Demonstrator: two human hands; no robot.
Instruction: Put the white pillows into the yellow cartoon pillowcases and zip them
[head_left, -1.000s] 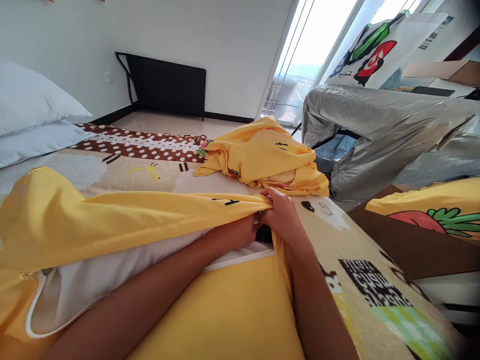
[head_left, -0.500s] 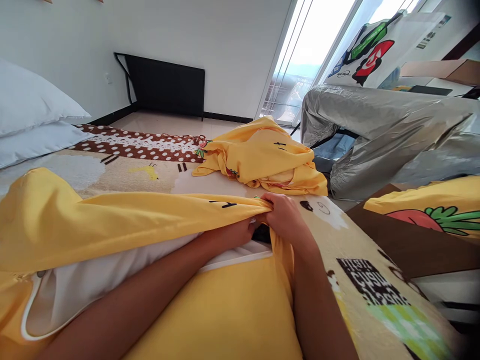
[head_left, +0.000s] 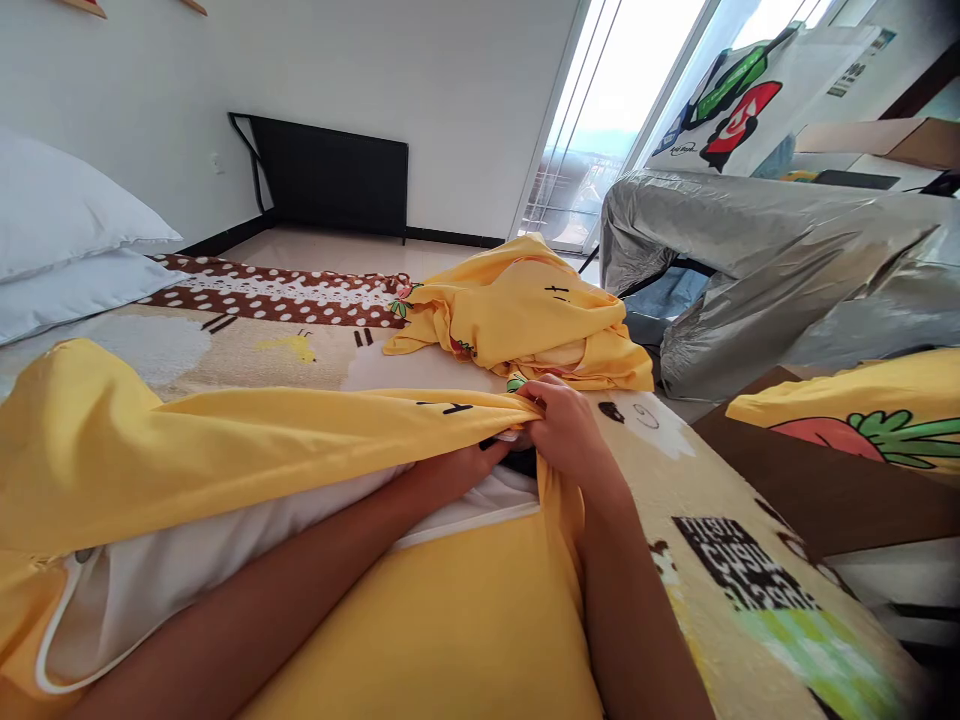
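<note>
A yellow pillowcase (head_left: 262, 440) with a white-edged opening lies stretched across the front, with white fabric (head_left: 300, 525), perhaps a pillow, showing inside. My left hand (head_left: 461, 470) reaches through the opening towards the far right corner. Its fingers look closed, but they are partly hidden and what they hold cannot be made out. From outside, my right hand (head_left: 566, 425) grips the bunched yellow cloth at that corner, close to the left fingertips. A dark gap shows between the two hands. At the left end of the opening is a small grey piece (head_left: 84, 555).
Beyond lies a crumpled yellow cloth (head_left: 525, 310) on the patterned blanket (head_left: 705, 480). White pillows (head_left: 67, 215) are at the left. Right of the bed are a carrot-print yellow cloth (head_left: 847, 410), a brown surface (head_left: 802, 490) and a silver-covered bulky object (head_left: 765, 240).
My left hand has shifted slightly within the opening, and a bit of green print now shows above my right fingers. The pillowcase has barely moved.
</note>
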